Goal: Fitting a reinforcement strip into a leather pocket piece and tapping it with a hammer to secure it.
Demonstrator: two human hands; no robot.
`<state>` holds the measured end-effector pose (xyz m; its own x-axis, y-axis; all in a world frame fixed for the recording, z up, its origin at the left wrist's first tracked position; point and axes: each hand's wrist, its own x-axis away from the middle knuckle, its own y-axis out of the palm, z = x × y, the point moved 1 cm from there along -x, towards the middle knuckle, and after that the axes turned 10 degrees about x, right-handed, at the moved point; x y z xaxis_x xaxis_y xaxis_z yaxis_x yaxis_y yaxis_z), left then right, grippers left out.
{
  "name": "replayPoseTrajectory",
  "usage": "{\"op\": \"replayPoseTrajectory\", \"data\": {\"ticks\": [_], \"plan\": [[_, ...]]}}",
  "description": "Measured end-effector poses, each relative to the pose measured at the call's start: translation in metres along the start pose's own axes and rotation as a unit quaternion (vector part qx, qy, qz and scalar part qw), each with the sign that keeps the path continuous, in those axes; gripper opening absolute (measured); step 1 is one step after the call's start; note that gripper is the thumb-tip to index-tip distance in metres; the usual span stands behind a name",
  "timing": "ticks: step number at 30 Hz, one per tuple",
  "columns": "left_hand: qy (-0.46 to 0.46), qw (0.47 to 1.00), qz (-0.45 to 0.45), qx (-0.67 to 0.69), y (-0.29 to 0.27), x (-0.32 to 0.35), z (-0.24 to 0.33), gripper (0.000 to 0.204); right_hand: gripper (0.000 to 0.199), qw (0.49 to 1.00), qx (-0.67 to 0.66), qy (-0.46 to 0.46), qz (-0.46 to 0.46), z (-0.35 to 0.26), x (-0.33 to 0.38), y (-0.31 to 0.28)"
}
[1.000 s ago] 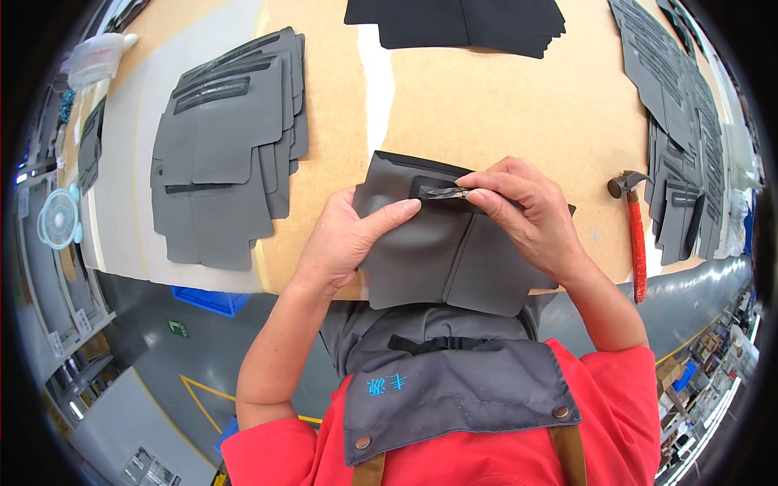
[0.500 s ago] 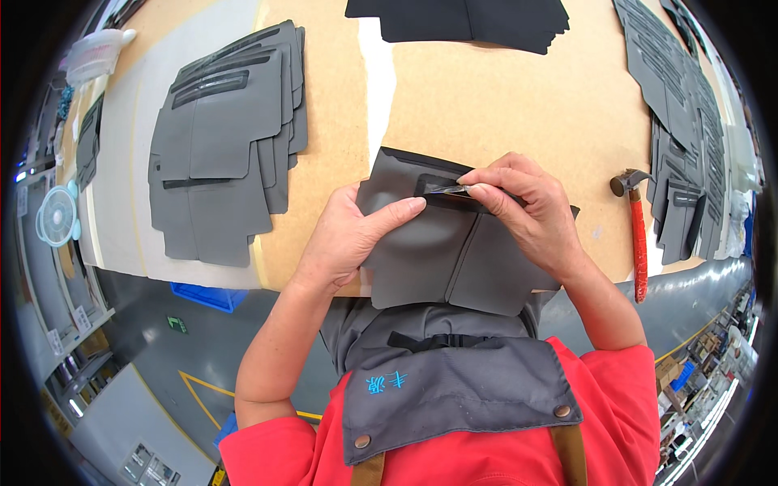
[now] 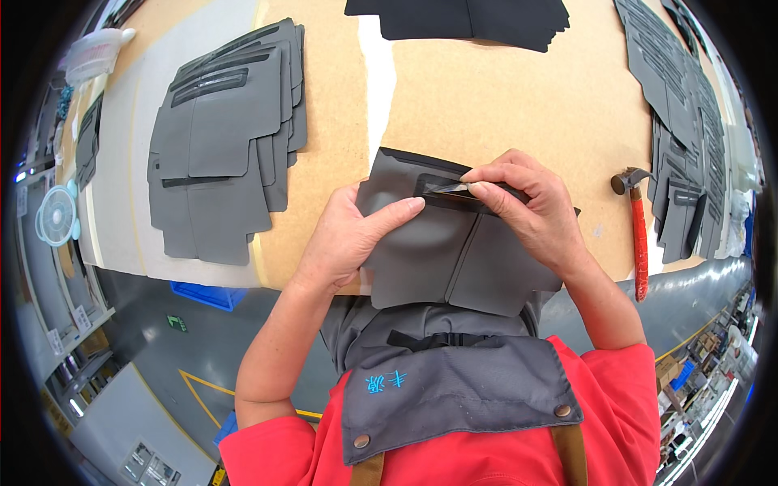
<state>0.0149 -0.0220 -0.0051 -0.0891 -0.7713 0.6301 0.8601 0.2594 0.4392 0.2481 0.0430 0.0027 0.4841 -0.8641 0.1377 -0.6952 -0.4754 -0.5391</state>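
A grey sheet panel point(image 3: 417, 263) with a seam down its middle and a black strip along its far edge lies over the table's near edge. My left hand point(image 3: 348, 231) grips its left side, thumb pressed on top beside a dark slot-shaped frame point(image 3: 425, 183), the other fingers hidden beneath. Between the thumb and fingers of my right hand point(image 3: 527, 206) is a small pointed metal tool point(image 3: 450, 189); whether it is tweezers or a blade I cannot make out. Its tip points left and rests at the slot frame, close to my left thumb.
A stack of similar grey panels point(image 3: 219, 138) lies at the left, with more grey panels point(image 3: 685, 105) at the far right. Black panels point(image 3: 470, 20) sit at the far edge of view. A red-handled hammer point(image 3: 639, 243) lies right of my right hand. A blue crate point(image 3: 207, 295) stands below the table.
The metal tool's tip has tilted slightly and shifted a little within the slot frame, with a small move of my right fingers. My left hand holds the panel as before.
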Motion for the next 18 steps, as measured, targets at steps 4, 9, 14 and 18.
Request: {"op": "replayPoseTrajectory", "data": {"ticks": [4, 9, 14, 18], "plan": [[-0.012, 1.000, 0.010, 0.024, 0.002, 0.002, -0.001, 0.032, 0.024, 0.997, -0.007, -0.029, 0.074, 0.005, 0.005, -0.005], [-0.028, 0.992, 0.029, 0.118, 0.005, 0.011, -0.013, 0.035, 0.029, 0.974, -0.163, 0.146, -0.056, -0.006, 0.035, -0.011], [-0.065, 0.985, 0.001, 0.160, 0.013, 0.011, -0.017, 0.036, 0.032, 0.969, -0.189, 0.150, -0.045, -0.011, 0.054, 0.007], [-0.050, 0.985, -0.002, 0.167, 0.013, 0.012, -0.021, 0.034, 0.028, 0.979, -0.130, 0.136, -0.078, -0.013, 0.053, 0.001]]}}
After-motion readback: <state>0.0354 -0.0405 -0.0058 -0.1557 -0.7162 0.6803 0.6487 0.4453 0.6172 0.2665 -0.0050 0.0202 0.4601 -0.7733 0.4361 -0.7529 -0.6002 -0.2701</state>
